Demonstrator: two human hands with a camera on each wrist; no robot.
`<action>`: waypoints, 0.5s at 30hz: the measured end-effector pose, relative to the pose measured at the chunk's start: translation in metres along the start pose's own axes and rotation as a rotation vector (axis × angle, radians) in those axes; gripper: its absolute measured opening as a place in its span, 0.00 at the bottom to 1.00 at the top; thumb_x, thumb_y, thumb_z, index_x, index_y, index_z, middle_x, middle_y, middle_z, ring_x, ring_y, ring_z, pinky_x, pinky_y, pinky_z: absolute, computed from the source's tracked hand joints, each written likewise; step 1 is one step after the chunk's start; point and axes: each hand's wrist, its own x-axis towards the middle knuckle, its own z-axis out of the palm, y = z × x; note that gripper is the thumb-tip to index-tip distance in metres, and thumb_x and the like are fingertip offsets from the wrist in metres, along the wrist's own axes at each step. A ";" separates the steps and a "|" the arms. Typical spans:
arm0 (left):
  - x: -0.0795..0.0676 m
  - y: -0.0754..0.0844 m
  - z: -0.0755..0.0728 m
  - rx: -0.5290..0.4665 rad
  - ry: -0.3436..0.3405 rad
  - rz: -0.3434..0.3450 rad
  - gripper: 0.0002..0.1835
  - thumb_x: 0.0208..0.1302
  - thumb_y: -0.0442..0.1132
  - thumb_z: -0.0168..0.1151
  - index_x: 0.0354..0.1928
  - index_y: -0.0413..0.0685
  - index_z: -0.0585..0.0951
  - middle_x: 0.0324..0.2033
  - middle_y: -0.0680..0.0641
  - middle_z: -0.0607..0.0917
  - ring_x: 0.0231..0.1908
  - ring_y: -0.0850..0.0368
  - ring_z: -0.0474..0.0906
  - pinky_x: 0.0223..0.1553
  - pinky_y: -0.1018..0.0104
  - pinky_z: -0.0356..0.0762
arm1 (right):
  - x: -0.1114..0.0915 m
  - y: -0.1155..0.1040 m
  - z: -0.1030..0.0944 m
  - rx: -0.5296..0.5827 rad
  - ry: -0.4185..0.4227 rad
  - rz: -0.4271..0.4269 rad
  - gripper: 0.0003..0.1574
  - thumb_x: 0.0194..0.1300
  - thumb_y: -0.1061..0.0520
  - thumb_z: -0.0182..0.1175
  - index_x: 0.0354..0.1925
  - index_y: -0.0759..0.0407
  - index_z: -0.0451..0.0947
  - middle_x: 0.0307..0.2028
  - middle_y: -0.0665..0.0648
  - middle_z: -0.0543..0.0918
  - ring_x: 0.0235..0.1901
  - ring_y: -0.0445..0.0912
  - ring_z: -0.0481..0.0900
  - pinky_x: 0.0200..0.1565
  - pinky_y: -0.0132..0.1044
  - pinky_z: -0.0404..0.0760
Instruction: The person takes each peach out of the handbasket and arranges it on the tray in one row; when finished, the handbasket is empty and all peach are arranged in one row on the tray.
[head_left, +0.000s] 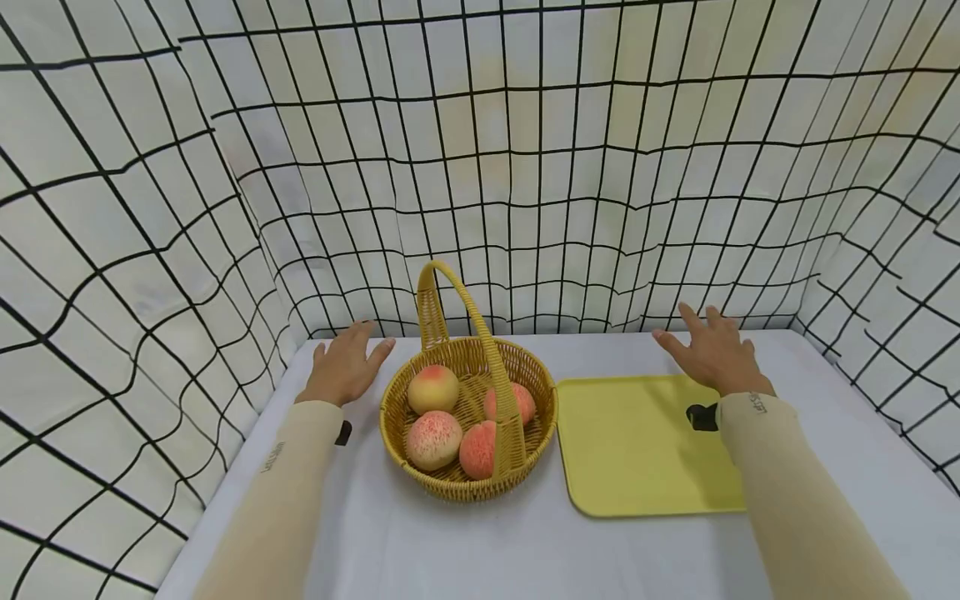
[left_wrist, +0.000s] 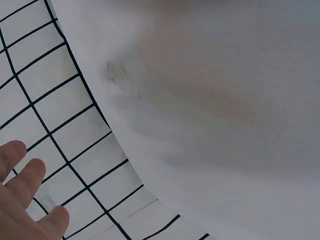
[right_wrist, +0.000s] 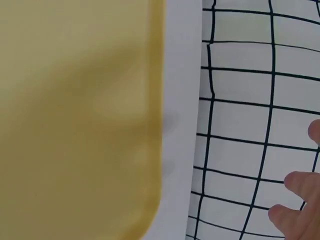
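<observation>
- L hand [head_left: 343, 367] — fingers spread, just L of basket [head_left: 467, 492] w/ 4 peaches [head_left: 433, 440]
- R hand [head_left: 717, 353] — fingers spread, nr far edge of yellow tray [head_left: 637, 450], basket well to L

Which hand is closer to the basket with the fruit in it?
Left. The left hand is just off the left side of the basket; the right hand is farther away, on its other side, by the far edge of the yellow tray.
</observation>
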 end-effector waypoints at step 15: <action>-0.028 0.018 -0.008 -0.414 -0.145 -0.076 0.46 0.78 0.70 0.39 0.83 0.44 0.53 0.78 0.32 0.61 0.76 0.32 0.58 0.72 0.32 0.61 | -0.001 -0.049 0.013 0.423 -0.071 -0.142 0.58 0.76 0.28 0.51 0.85 0.52 0.40 0.82 0.66 0.47 0.73 0.70 0.62 0.70 0.71 0.63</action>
